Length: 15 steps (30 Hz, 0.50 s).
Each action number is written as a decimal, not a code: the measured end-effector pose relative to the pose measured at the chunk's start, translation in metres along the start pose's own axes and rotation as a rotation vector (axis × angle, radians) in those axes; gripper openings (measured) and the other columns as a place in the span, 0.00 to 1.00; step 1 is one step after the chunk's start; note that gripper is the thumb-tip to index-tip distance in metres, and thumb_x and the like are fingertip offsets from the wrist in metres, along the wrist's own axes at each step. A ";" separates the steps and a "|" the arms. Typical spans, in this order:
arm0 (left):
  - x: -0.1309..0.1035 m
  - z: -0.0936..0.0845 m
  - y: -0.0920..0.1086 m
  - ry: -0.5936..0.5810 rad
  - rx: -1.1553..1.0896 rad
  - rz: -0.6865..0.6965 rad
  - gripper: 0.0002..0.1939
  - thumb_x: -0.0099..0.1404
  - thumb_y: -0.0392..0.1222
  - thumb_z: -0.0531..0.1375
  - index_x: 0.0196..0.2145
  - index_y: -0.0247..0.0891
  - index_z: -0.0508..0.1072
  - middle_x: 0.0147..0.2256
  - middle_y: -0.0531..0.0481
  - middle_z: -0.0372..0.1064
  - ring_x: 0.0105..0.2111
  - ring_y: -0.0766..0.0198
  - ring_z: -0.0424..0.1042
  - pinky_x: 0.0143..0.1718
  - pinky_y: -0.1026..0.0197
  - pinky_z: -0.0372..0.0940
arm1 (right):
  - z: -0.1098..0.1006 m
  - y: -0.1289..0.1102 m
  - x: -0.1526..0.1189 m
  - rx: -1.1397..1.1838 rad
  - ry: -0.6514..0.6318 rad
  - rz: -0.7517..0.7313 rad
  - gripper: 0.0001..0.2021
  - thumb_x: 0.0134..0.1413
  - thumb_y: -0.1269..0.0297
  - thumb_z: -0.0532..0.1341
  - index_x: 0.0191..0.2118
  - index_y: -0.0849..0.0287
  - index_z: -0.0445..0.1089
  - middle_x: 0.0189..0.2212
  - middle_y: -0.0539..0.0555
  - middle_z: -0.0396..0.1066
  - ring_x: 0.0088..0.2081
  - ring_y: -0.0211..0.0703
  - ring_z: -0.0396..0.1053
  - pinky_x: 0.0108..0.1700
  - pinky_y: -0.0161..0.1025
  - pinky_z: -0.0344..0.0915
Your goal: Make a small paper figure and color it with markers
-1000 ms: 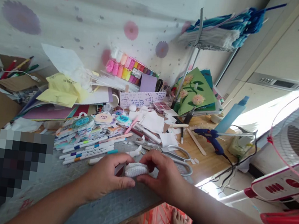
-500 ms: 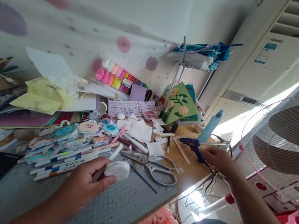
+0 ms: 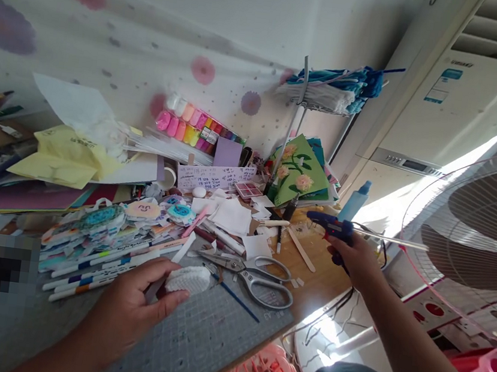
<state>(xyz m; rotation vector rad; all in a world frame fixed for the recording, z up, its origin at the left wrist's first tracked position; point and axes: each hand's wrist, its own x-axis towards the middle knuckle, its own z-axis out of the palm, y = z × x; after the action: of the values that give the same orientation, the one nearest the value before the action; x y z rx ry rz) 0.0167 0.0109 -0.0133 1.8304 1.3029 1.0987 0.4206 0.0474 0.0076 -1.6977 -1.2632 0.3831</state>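
My left hand (image 3: pixel 132 301) pinches a white, rounded piece with a ribbed, knitted-looking surface (image 3: pixel 189 280) between thumb and fingers. A narrow white strip (image 3: pixel 183 248) rises just behind it. Over the table's right edge, my right hand (image 3: pixel 359 263) is wrapped round the handle of a dark blue glue gun (image 3: pixel 332 223), whose nozzle points left. A long pale glue stick (image 3: pixel 398 242) juts out of the gun's back toward the fan. Silver-handled scissors (image 3: pixel 265 293) and a thin blue stick (image 3: pixel 238 301) lie on the grey cutting mat between my hands.
Several markers (image 3: pixel 83 280) and paper cutouts (image 3: pixel 103 219) cover the mat's left. A wooden craft stick (image 3: pixel 300 250) and a light blue bottle (image 3: pixel 355 202) are near the gun. A standing fan (image 3: pixel 475 220) is at right; the gun's cord (image 3: pixel 343 300) hangs off the table.
My right hand has lifted the glue gun slightly up and to the right, and its glue stick now shows. My left hand has shifted a little left with the white piece.
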 end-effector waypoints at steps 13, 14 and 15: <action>0.000 -0.003 0.013 -0.002 0.078 0.072 0.07 0.56 0.41 0.62 0.34 0.42 0.76 0.31 0.48 0.69 0.33 0.57 0.69 0.34 0.61 0.63 | 0.049 -0.081 -0.104 0.224 -0.626 -0.294 0.10 0.46 0.58 0.67 0.34 0.55 0.73 0.30 0.54 0.73 0.31 0.49 0.70 0.30 0.42 0.69; 0.000 -0.003 0.012 -0.005 0.075 0.074 0.07 0.56 0.41 0.63 0.34 0.42 0.76 0.32 0.48 0.70 0.34 0.56 0.69 0.34 0.61 0.63 | 0.050 -0.085 -0.106 0.198 -0.666 -0.323 0.08 0.48 0.59 0.66 0.34 0.56 0.73 0.30 0.54 0.73 0.31 0.49 0.70 0.30 0.42 0.69; 0.000 -0.003 0.012 -0.009 0.072 0.075 0.07 0.56 0.41 0.63 0.35 0.42 0.76 0.32 0.47 0.70 0.36 0.55 0.70 0.34 0.61 0.63 | 0.051 -0.089 -0.107 0.180 -0.691 -0.344 0.08 0.50 0.60 0.65 0.35 0.57 0.73 0.31 0.55 0.73 0.32 0.49 0.70 0.32 0.41 0.69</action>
<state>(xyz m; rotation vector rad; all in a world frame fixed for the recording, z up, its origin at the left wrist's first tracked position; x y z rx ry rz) 0.0185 0.0070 -0.0021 1.9491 1.2936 1.0936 0.2893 -0.0185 0.0266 -1.1903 -1.9132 0.8901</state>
